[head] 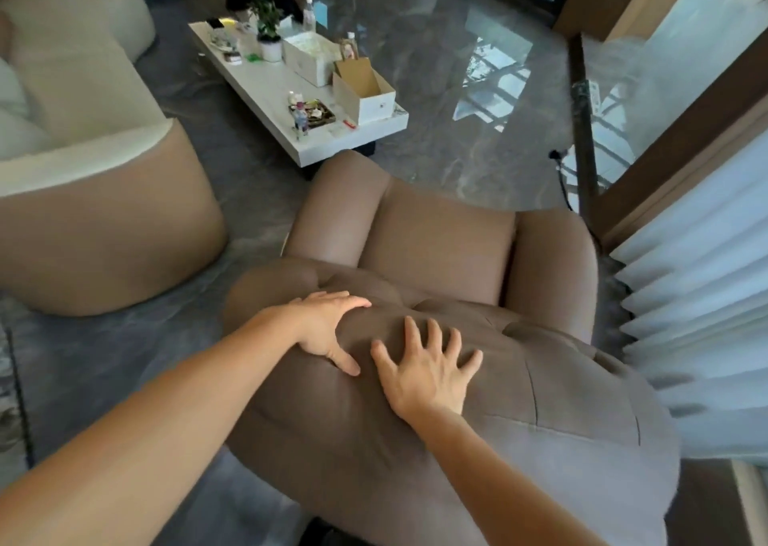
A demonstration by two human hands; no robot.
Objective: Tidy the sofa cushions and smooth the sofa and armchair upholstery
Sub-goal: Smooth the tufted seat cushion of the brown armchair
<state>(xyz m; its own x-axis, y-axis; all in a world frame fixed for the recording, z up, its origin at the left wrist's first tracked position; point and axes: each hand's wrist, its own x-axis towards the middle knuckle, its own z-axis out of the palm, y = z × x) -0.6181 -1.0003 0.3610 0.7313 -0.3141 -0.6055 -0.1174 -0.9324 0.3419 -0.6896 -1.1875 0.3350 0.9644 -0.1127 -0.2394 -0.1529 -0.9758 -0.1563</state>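
A brown armchair (440, 238) stands just below me, seen from behind its tufted backrest (561, 387). My left hand (328, 325) lies over the top left of the backrest, fingers curved over the front edge and thumb pressed into the padding. My right hand (428, 367) rests flat on the top of the backrest just beside it, fingers spread apart. Neither hand holds anything. A cream and tan sofa (104, 213) fills the left side, with a pale cushion (12, 92) at the far left edge.
A white low table (266, 88) ahead carries boxes, bottles, a potted plant and small clutter. Glossy grey floor (457, 88) lies beyond the armchair. Pleated white curtains (702, 296) hang close on the right, next to a wooden frame (681, 163).
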